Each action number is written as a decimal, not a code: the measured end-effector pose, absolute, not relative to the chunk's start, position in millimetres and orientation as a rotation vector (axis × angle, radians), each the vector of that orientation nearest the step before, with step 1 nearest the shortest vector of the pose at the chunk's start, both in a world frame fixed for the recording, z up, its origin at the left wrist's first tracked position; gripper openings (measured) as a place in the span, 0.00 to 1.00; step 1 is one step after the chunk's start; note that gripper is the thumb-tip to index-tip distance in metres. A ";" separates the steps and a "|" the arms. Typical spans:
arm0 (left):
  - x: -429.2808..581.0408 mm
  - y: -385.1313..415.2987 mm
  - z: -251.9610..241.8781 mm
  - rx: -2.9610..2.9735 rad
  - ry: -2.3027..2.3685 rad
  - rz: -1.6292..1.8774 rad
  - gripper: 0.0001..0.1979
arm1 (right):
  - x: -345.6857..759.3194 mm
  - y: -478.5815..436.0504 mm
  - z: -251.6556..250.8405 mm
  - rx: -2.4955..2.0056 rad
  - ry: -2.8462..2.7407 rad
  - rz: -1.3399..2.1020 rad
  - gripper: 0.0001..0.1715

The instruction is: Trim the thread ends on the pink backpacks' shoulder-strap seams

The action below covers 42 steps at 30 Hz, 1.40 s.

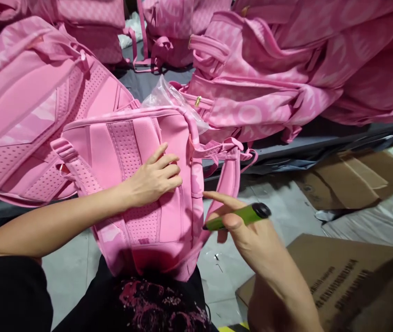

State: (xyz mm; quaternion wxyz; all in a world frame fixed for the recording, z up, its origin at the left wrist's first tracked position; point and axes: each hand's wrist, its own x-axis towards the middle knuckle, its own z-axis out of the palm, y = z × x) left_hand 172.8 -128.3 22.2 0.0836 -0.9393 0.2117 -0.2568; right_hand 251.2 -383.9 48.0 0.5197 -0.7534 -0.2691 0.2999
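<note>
A pink backpack (179,221) rests against my lap, its padded back panel with perforated strips facing up. My left hand (157,177) lies on that panel, fingers stretched and slightly spread, pressing on it without gripping. My right hand (248,230) is closed around a short green tool with a black rounded end (248,216); its exact kind is unclear. The index finger of that hand reaches to the backpack's piped right edge. One shoulder strap (229,177) hangs off the right side, and a buckled strap (67,154) is at the left.
Another pink backpack (26,124) lies at the left. More pink backpacks (252,87) are piled on a dark table (272,152), with a clear plastic bag (169,97) between. Cardboard boxes (321,258) and plastic wrapping (372,221) stand on the tiled floor at the right.
</note>
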 end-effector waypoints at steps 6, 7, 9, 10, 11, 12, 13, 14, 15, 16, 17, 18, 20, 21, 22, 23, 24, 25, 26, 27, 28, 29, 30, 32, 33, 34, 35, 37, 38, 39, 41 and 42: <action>177.1 -128.7 18.3 -2.847 0.641 -0.753 0.08 | 260.0 -368.3 52.5 -1.487 -0.566 0.694 0.49; 177.8 -128.1 18.6 -2.859 0.663 -0.763 0.08 | 260.2 -360.9 48.8 -1.453 -0.546 0.688 0.43; 178.0 -126.3 19.3 -2.887 0.703 -0.772 0.09 | 260.0 -348.3 36.7 -1.477 -0.540 0.610 0.29; 177.7 -125.2 19.5 -2.899 0.721 -0.771 0.10 | 259.7 -344.5 29.4 -1.513 -0.543 0.555 0.24; 177.2 -124.2 19.6 -2.907 0.735 -0.768 0.10 | 259.3 -342.6 22.0 -1.542 -0.536 0.496 0.21; 176.7 -123.4 19.4 -2.908 0.745 -0.764 0.10 | 258.9 -342.4 15.3 -1.557 -0.515 0.439 0.18; 176.2 -122.7 19.1 -2.902 0.754 -0.766 0.10 | 258.2 -343.3 9.8 -1.563 -0.480 0.380 0.18; 175.8 -122.2 18.7 -2.891 0.760 -0.775 0.10 | 257.4 -344.6 5.8 -1.571 -0.445 0.336 0.18; 175.6 -121.9 18.2 -2.877 0.764 -0.790 0.10 | 256.5 -345.6 3.6 -1.581 -0.424 0.321 0.18; 175.5 -121.7 17.6 -2.864 0.767 -0.805 0.10 | 255.4 -345.7 3.0 -1.596 -0.426 0.337 0.19; 175.6 -121.6 17.2 -2.854 0.769 -0.821 0.10 | 254.4 -344.8 3.6 -1.619 -0.447 0.372 0.19; 175.7 -121.5 16.8 -2.848 0.771 -0.835 0.09 | 253.5 -342.6 5.0 -1.645 -0.472 0.405 0.18; 176.0 -121.5 16.3 -2.846 0.778 -0.849 0.09 | 252.2 -335.3 7.7 -1.685 -0.485 0.413 0.15; 176.0 -121.6 16.2 -2.847 0.783 -0.853 0.09 | 251.7 -330.9 8.2 -1.696 -0.473 0.393 0.14; 176.0 -121.7 16.2 -2.848 0.787 -0.859 0.09 | 251.3 -326.4 7.9 -1.701 -0.458 0.369 0.14; 175.9 -121.8 16.2 -2.847 0.790 -0.872 0.09 | 250.8 -322.3 6.6 -1.700 -0.450 0.349 0.14; 175.7 -121.9 16.3 -2.843 0.790 -0.886 0.09 | 250.3 -318.9 4.5 -1.697 -0.452 0.339 0.14; 175.6 -122.0 16.5 -2.836 0.787 -0.898 0.10 | 249.6 -316.4 1.9 -1.700 -0.464 0.335 0.13; 175.5 -122.0 16.6 -2.829 0.780 -0.900 0.10 | 249.0 -314.9 -0.9 -1.705 -0.477 0.328 0.12; 175.3 -122.1 16.7 -2.822 0.772 -0.893 0.11 | 248.4 -314.1 -3.7 -1.711 -0.480 0.312 0.12; 175.3 -122.1 16.8 -2.817 0.762 -0.876 0.11 | 247.9 -314.0 -6.3 -1.711 -0.471 0.292 0.12; 175.2 -122.0 16.9 -2.813 0.756 -0.864 0.12 | 247.5 -314.2 -8.5 -1.707 -0.459 0.280 0.11; 175.2 -121.8 16.9 -2.810 0.753 -0.858 0.12 | 247.2 -314.5 -10.3 -1.702 -0.453 0.273 0.11; 175.1 -121.4 16.6 -2.809 0.749 -0.840 0.12 | 246.8 -314.8 -12.7 -1.702 -0.462 0.272 0.11; 175.0 -121.2 16.5 -2.814 0.744 -0.818 0.12 | 246.6 -314.6 -13.4 -1.708 -0.464 0.267 0.11; 174.9 -120.9 16.3 -2.826 0.738 -0.786 0.13 | 246.5 -314.2 -13.9 -1.712 -0.458 0.259 0.11; 174.9 -120.6 16.1 -2.844 0.734 -0.748 0.13 | 246.3 -313.7 -14.3 -1.711 -0.446 0.255 0.11; 174.7 -120.2 15.7 -2.893 0.731 -0.671 0.13 | 245.9 -312.3 -14.8 -1.702 -0.440 0.269 0.11; 174.8 -120.0 15.6 -2.914 0.731 -0.646 0.13 | 245.8 -311.7 -15.1 -1.705 -0.452 0.279 0.11; 174.9 -119.9 15.6 -2.924 0.729 -0.626 0.13 | 245.8 -311.1 -15.3 -1.716 -0.467 0.283 0.11; 175.3 -119.9 15.5 -2.905 0.730 -0.641 0.13 | 246.1 -310.4 -15.6 -1.736 -0.475 0.263 0.12; 175.6 -120.0 15.5 -2.886 0.734 -0.675 0.13 | 246.3 -310.2 -15.7 -1.733 -0.472 0.259 0.11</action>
